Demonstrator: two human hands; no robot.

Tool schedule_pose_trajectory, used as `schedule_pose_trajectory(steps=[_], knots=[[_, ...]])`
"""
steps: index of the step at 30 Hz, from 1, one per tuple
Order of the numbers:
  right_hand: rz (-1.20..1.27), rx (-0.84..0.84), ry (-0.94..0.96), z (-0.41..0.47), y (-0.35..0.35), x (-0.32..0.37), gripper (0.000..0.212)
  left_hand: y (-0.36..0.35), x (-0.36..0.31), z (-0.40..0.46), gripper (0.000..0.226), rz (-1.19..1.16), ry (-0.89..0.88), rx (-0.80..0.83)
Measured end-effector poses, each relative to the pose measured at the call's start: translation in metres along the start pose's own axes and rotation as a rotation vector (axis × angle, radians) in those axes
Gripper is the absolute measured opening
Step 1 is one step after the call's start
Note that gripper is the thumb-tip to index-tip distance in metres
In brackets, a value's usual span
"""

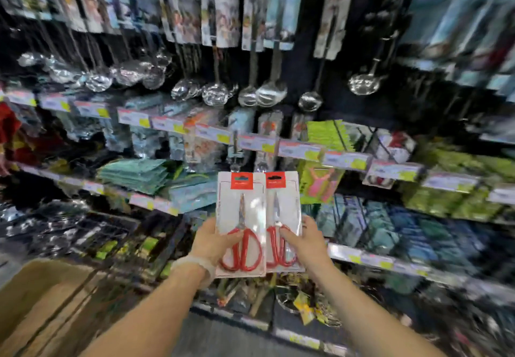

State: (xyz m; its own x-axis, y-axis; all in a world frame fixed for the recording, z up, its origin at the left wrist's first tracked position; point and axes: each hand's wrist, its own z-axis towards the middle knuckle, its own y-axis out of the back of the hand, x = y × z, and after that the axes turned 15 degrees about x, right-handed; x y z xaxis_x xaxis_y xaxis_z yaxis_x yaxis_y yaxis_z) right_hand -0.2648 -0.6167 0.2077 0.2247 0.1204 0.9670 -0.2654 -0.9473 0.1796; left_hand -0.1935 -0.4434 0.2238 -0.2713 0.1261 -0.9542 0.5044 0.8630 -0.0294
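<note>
Two blister packs of red-handled scissors are held upright side by side in front of a store shelf. My left hand [211, 241] grips the left pack [242, 217] at its lower left, thumb on the front. The right pack [285, 209] sits partly behind the left one, and my right hand [308, 241] holds it at its lower right edge with the thumb across the red handles. Each pack has a white card with a red label at the top. A pale band circles my left wrist.
Metal ladles [271, 92] hang on hooks above. Shelves with price-tag strips [301, 149] carry packaged kitchen goods in blue and green. A brown cardboard box [47, 301] stands at lower left. The picture is blurred by motion.
</note>
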Motion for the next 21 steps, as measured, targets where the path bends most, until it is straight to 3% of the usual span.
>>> schedule_pose_trajectory(steps=[8, 15, 19, 21], knots=[[0.063, -0.186, -0.081, -0.075, 0.139, -0.030, 0.030, -0.142, -0.003, -0.002, 0.039, 0.159, 0.019, 0.192], [0.134, -0.311, -0.184, -0.089, 0.231, -0.041, 0.021, -0.213, 0.005, -0.012, 0.036, 0.170, 0.047, 0.177], [0.079, -0.284, -0.211, -0.078, 0.272, -0.041, 0.016, -0.246, -0.003, -0.015, 0.030, 0.246, 0.041, 0.134], [0.078, -0.272, -0.193, -0.075, 0.285, -0.036, 0.023, -0.262, -0.007, -0.015, 0.027, 0.292, 0.027, 0.121]])
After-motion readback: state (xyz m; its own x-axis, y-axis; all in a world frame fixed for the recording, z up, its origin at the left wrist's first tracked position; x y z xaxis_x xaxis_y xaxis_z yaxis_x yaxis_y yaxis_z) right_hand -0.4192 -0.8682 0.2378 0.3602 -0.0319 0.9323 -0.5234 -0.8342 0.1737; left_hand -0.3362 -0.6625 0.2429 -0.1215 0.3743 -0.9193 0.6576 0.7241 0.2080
